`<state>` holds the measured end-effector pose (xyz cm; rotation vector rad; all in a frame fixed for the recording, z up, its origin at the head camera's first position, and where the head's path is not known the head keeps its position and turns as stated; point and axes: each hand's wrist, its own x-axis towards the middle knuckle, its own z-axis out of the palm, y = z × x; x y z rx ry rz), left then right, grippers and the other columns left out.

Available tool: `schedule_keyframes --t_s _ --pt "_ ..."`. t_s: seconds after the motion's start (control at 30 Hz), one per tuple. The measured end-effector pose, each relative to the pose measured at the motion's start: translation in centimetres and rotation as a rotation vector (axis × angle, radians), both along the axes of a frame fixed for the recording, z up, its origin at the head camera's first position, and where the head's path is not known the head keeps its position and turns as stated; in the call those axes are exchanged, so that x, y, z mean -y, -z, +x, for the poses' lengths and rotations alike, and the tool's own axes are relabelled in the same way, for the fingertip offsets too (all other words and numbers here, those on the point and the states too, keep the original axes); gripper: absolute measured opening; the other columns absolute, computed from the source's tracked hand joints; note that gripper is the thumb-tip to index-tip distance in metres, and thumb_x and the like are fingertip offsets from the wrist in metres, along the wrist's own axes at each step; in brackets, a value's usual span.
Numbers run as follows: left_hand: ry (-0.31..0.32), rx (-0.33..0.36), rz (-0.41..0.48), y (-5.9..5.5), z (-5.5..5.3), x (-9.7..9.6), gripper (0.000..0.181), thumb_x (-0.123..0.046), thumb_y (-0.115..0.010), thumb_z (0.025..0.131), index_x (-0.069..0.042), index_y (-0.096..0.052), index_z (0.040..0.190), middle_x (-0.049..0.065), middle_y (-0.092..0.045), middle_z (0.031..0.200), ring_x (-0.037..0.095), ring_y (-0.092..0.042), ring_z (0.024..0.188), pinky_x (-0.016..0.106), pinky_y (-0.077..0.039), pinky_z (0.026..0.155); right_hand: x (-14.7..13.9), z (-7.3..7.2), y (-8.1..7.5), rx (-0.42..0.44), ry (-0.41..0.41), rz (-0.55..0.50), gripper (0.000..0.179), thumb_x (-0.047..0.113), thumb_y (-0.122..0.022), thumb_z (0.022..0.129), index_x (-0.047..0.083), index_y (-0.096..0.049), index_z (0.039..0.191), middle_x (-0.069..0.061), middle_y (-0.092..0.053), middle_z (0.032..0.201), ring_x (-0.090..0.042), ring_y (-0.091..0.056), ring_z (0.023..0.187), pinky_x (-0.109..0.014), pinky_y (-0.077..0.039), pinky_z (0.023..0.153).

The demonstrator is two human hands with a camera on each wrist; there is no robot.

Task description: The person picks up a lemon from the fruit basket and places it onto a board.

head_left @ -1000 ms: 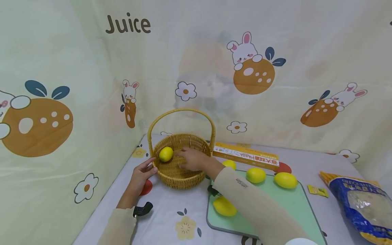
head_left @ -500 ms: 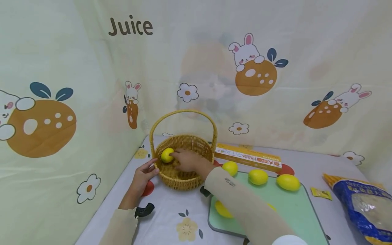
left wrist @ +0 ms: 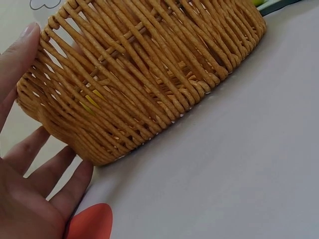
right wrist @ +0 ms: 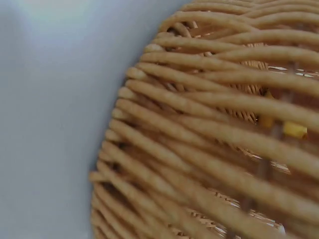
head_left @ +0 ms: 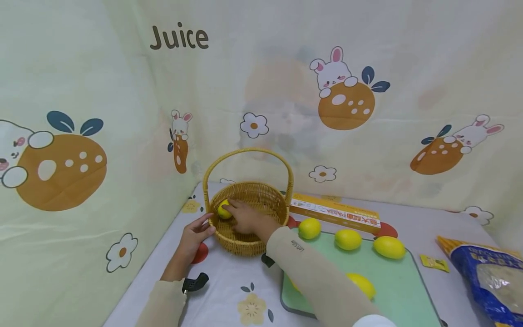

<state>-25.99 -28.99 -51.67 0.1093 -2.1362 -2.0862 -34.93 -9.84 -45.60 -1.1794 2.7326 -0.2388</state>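
A round wicker basket (head_left: 245, 248) with a tall arched handle stands on the table in the head view. My left hand (head_left: 194, 237) holds its left side, thumb at the rim; the left wrist view shows the fingers (left wrist: 75, 186) against the basket's outer wall (left wrist: 144, 84). Inside the basket, my right hand (head_left: 246, 219) grips a yellow lemon (head_left: 222, 210) near the left wall, its fingers hiding part of the fruit. Wicker (right wrist: 164, 124) fills much of the right wrist view, and that hand is hidden behind it apart from glimpses.
Right of the basket lies a green cutting board (head_left: 396, 284) with several lemons (head_left: 348, 239) on and beside it; my right forearm covers one partly. A pasta box (head_left: 335, 213) lies behind. Farther right are a small yellow packet (head_left: 435, 263) and a blue bag (head_left: 486, 277).
My right hand has moved left inside the basket, from beside the lemon onto it. My left hand has stayed at the basket's side. The head view has shifted slightly.
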Motion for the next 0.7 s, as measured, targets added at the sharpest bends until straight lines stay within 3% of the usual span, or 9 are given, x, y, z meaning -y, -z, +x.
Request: schedule_keyframes --t_s 0.17,0.4,0.6,0.7 --pt "-0.002 0.015 -0.009 0.06 0.07 -0.08 0.056 -0.020 -0.077 0.086 -0.012 -0.056 0.138 0.005 -0.047 0.146 0.024 -0.047 0.130 0.039 -0.037 0.105 0.18 -0.35 0.46 0.015 -0.001 -0.005 0.076 0.020 -0.066 0.093 0.030 -0.024 0.155 -0.002 -0.010 0.162 -0.026 -0.013 0.146 -0.043 -0.025 0.113" --pt "-0.001 0.002 -0.014 0.05 -0.10 -0.40 0.053 -0.018 -0.075 0.087 -0.010 -0.057 0.137 0.007 -0.045 0.147 0.028 -0.045 0.131 0.041 -0.037 0.106 0.26 -0.34 -0.13 -0.008 0.036 -0.026 0.074 0.015 -0.069 0.090 0.030 -0.034 0.152 -0.001 -0.022 0.154 -0.026 -0.033 0.136 -0.039 -0.044 0.100" --pt "-0.016 -0.003 -0.009 -0.24 -0.05 -0.49 0.051 -0.013 -0.073 0.088 -0.009 -0.057 0.137 0.007 -0.048 0.145 0.026 -0.048 0.129 0.033 -0.040 0.102 0.08 -0.27 -0.27 -0.030 0.014 -0.029 0.068 0.013 -0.068 0.091 0.029 -0.039 0.150 -0.002 -0.031 0.152 -0.026 -0.036 0.134 -0.041 -0.041 0.103" --pt "-0.012 -0.004 -0.009 -0.26 -0.09 -0.51 0.053 -0.015 -0.074 0.088 -0.008 -0.056 0.137 0.008 -0.047 0.145 0.026 -0.048 0.129 0.032 -0.041 0.101 -0.21 -0.17 -0.16 -0.014 0.025 -0.035 0.067 0.019 -0.070 0.091 0.031 -0.039 0.149 -0.002 -0.036 0.149 -0.025 -0.037 0.133 -0.043 -0.039 0.105"
